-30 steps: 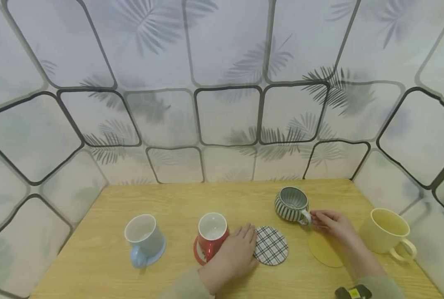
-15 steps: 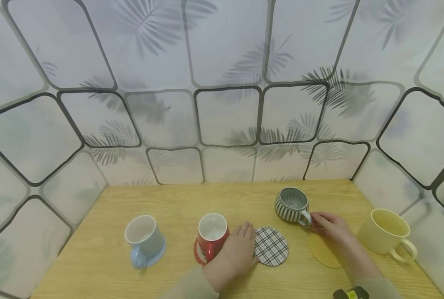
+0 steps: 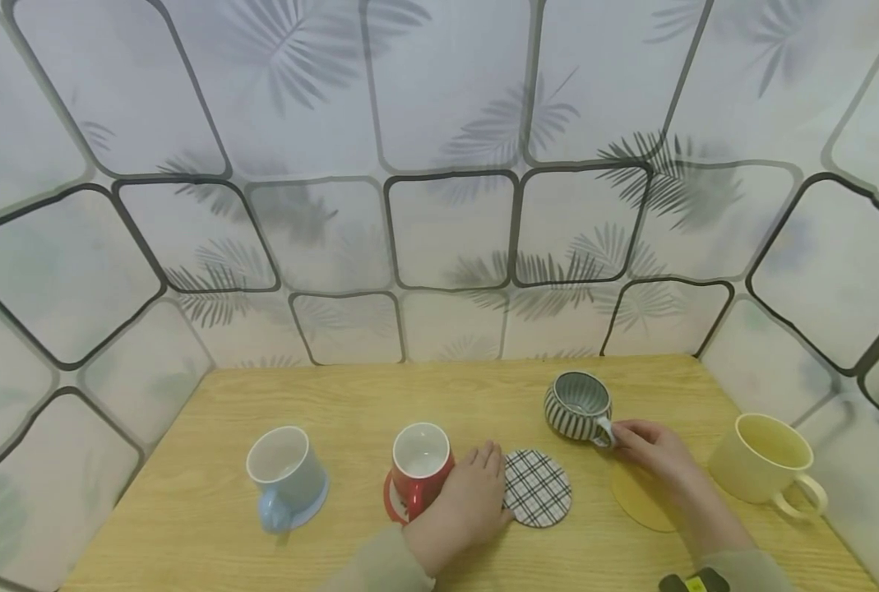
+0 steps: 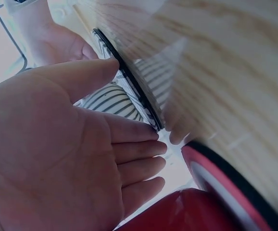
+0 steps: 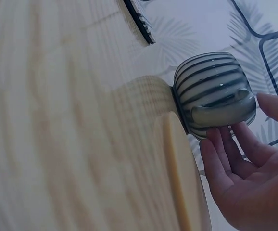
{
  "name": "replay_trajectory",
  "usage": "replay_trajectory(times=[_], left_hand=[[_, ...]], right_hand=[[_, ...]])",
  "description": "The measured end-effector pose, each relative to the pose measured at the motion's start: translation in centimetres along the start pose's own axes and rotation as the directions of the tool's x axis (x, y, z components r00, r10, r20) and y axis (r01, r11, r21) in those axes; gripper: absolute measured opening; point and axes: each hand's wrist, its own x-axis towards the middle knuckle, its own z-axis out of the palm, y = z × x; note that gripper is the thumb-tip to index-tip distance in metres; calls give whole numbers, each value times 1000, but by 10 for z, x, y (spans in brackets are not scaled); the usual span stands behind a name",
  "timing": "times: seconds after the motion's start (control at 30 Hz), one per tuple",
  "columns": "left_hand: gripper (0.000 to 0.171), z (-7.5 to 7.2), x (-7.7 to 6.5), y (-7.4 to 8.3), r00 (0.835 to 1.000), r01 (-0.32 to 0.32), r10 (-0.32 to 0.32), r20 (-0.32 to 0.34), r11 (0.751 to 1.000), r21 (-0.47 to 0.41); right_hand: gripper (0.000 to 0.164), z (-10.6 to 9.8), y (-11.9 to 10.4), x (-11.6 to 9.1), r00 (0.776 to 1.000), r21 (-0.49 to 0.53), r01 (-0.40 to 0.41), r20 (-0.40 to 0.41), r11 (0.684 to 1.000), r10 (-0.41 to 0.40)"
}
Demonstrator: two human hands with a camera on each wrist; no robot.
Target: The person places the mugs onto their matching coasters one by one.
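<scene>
A grey-and-white striped mug [image 3: 576, 419] stands on the wooden table behind a yellow coaster [image 3: 642, 500]. My right hand [image 3: 657, 452] is at its handle [image 5: 221, 111], with the thumb on one side and curved fingers on the other, pinching it. My left hand [image 3: 470, 497] lies between a red mug [image 3: 418, 485] and a black-and-white plaid coaster [image 3: 537, 488]. In the left wrist view its fingers are straight, and the thumb and index fingertips touch the plaid coaster's edge. Under the red mug sits a red-rimmed coaster [image 3: 392, 501], partly hidden.
At the left a light blue mug [image 3: 291, 473] stands on a blue coaster [image 3: 313, 511]. A large yellow mug [image 3: 757, 464] stands at the right, beside my right forearm. Patterned walls [image 3: 454, 329] enclose the table [image 3: 350, 395] at the back and sides.
My right fingers have shifted slightly at the striped mug's handle. My left hand has moved a little against the plaid coaster, and the mugs stay in place.
</scene>
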Motion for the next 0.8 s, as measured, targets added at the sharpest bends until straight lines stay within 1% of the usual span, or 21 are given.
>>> replay_trajectory(times=[0.17,0.37,0.43,0.53,0.67,0.8], left_hand=[[76,1,0,2,1000,2,-1,-16,999,44],[75,-4,-4,3,1000,13,-12,-19,998,57],[74,-6,-5,3,1000,14,-13,-15,998,61],[75,-8,-6,2,1000,14,-13,-5,998,58],[75,-8,-4,2,1000,9,-10,12,999,50],[74,-6,-3,2,1000,11,-11,-1,999,47]], right_hand=[[42,1,2,0,1000,-62,-20,-16,998,19],[45,5,2,2,999,-185,6,-39,983,-14],[44,6,1,3,999,-198,18,-42,980,-27],[42,8,0,3,998,-192,26,-50,981,-36],[41,9,-1,3,998,-179,20,-51,984,-29],[39,8,-2,3,999,-172,13,-47,985,-22]])
